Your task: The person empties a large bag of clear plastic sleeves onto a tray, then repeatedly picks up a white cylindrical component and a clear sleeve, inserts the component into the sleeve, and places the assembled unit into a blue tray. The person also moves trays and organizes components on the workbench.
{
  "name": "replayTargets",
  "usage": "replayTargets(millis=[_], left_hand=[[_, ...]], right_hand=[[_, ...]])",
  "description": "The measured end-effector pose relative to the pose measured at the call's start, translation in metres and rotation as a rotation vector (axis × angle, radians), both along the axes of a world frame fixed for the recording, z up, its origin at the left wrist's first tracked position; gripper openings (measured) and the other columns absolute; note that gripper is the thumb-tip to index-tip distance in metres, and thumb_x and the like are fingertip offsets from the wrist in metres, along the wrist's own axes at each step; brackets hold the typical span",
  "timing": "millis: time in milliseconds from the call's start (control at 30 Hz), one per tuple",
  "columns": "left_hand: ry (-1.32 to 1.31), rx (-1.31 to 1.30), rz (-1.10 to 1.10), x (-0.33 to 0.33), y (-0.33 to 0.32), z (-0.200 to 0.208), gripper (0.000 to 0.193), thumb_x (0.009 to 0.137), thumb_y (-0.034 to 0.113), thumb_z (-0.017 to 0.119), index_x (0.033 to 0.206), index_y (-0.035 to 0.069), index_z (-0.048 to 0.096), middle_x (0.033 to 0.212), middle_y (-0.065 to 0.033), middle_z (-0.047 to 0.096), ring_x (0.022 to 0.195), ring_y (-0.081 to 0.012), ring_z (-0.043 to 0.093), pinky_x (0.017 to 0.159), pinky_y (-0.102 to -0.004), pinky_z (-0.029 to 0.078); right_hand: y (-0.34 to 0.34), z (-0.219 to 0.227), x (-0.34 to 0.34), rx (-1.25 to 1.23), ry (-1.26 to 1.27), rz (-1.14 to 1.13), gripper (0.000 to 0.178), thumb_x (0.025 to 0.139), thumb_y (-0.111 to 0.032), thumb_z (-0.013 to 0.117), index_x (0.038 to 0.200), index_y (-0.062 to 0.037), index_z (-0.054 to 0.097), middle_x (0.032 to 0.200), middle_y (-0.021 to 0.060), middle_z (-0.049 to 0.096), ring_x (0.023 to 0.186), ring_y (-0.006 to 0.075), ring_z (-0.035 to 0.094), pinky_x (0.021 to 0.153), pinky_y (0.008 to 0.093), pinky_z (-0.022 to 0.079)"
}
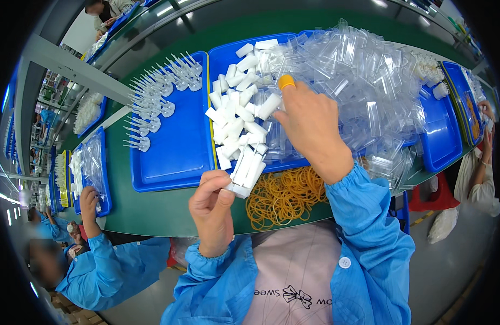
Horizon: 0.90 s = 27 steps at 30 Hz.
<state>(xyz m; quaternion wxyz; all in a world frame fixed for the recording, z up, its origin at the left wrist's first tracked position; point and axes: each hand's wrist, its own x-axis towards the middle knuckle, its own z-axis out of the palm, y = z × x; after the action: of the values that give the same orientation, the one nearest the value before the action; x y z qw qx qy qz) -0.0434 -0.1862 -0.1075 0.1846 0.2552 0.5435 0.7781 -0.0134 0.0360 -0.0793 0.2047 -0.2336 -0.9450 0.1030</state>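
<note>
My left hand [212, 211] is closed, thumb and fingers pinching the lower end of a clear plastic piece with white strips [247, 170], held tilted over the tray's near edge. My right hand [313, 124] reaches over the tray, its index finger in a yellow finger cot [286, 82]. Thumb and index finger are apart; the other fingers are hidden beneath the hand. Close to the thumb lies a white block [270, 106], part of a heap of white blocks [231, 116]. Thin clear plastic pieces [363, 103] are piled high on the right.
Yellow rubber bands [285, 197] lie loose on the green table [193, 203] near my body. A blue tray [174, 141] at left holds rows of white stemmed parts [160, 89]. Another blue tray [442, 132] is at right. Co-workers' hands [89, 201] are at both sides.
</note>
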Motion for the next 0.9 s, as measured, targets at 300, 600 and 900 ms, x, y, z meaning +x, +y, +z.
replayTargets(millis=[300,600,900], left_hand=[[-0.067,0.036,0.047,-0.002,0.001,-0.001,0.017,0.084,0.003,0.066,0.101,-0.001,0.064,0.103,-0.0075,0.054,0.095,-0.0148,0.052,0.084,-0.0283,0.041],[0.298,-0.022,-0.058,0.003,0.004,0.002,0.008,0.080,-0.001,0.070,0.087,0.002,0.071,0.095,-0.0093,0.060,0.085,-0.0179,0.058,0.073,-0.0271,0.048],[0.461,-0.123,-0.087,0.003,0.005,0.013,0.017,0.073,-0.004,0.071,0.088,0.004,0.072,0.092,-0.0086,0.060,0.083,-0.0181,0.058,0.069,-0.0272,0.047]], right_hand=[[-0.002,0.003,0.022,-0.305,0.299,0.056,0.032,0.086,-0.016,0.063,0.113,-0.0002,0.059,0.086,0.0108,0.065,0.066,0.0214,0.064,0.060,0.0350,0.049],[-0.010,0.015,0.039,-1.540,0.729,0.375,0.048,0.092,-0.018,0.060,0.131,0.0030,0.043,0.096,0.0104,0.068,0.093,0.0120,0.060,0.091,0.0298,0.042],[-0.008,0.008,0.039,-1.887,0.603,0.450,0.041,0.093,-0.018,0.057,0.128,0.0006,0.048,0.097,0.0095,0.066,0.093,0.0144,0.060,0.088,0.0292,0.046]])
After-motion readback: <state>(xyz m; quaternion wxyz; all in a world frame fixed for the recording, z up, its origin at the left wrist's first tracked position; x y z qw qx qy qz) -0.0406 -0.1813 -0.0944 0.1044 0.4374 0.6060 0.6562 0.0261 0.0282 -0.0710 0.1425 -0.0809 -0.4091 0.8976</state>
